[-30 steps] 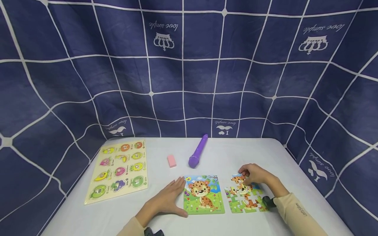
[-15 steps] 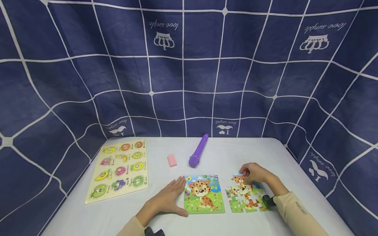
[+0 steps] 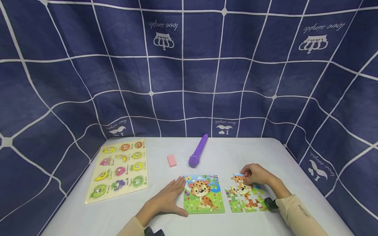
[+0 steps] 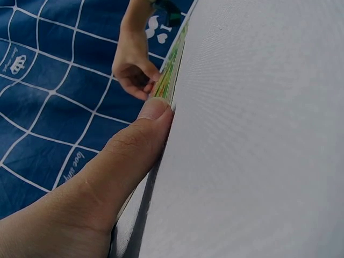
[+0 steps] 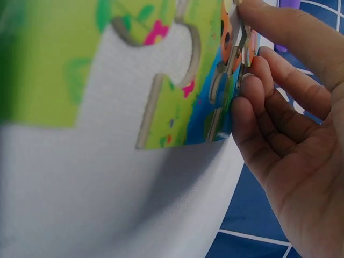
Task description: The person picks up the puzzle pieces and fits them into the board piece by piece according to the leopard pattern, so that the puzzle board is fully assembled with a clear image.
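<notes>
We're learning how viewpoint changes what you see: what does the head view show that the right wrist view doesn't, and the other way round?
Only the head view: the fruit board, the pink block and the left hand.

Only the right wrist view: the palm side of the right hand and, close up, the thick cut edges of the puzzle pieces.

Both: the right hand, puzzle pieces, white table and blue cloth; probably also the microphone, a purple sliver in the wrist view.
</notes>
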The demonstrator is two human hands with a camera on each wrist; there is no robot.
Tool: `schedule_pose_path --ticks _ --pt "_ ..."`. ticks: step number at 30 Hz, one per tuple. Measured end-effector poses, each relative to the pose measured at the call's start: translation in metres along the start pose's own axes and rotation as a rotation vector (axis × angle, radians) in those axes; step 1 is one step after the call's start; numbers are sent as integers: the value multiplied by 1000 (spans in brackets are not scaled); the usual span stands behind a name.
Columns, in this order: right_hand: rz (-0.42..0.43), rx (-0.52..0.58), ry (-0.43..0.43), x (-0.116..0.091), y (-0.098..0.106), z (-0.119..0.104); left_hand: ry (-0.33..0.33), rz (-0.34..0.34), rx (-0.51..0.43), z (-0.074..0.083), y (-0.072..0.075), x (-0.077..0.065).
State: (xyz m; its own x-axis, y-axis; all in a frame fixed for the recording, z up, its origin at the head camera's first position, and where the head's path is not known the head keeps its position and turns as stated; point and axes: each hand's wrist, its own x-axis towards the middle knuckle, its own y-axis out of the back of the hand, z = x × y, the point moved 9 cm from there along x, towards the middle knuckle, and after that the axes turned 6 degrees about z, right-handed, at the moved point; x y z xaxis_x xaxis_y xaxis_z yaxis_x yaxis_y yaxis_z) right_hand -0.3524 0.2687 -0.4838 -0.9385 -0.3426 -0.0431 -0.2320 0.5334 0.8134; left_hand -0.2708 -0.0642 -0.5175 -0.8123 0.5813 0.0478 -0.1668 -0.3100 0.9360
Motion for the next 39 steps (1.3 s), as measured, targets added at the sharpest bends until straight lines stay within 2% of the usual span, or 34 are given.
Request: schedule_pose_path --ticks 24,39 --pt "42 25 79 1 6 -4 -2 -3 -11 1 2 1" --pt "49 32 63 0 5 -6 -1 -2 -5 2 3 1"
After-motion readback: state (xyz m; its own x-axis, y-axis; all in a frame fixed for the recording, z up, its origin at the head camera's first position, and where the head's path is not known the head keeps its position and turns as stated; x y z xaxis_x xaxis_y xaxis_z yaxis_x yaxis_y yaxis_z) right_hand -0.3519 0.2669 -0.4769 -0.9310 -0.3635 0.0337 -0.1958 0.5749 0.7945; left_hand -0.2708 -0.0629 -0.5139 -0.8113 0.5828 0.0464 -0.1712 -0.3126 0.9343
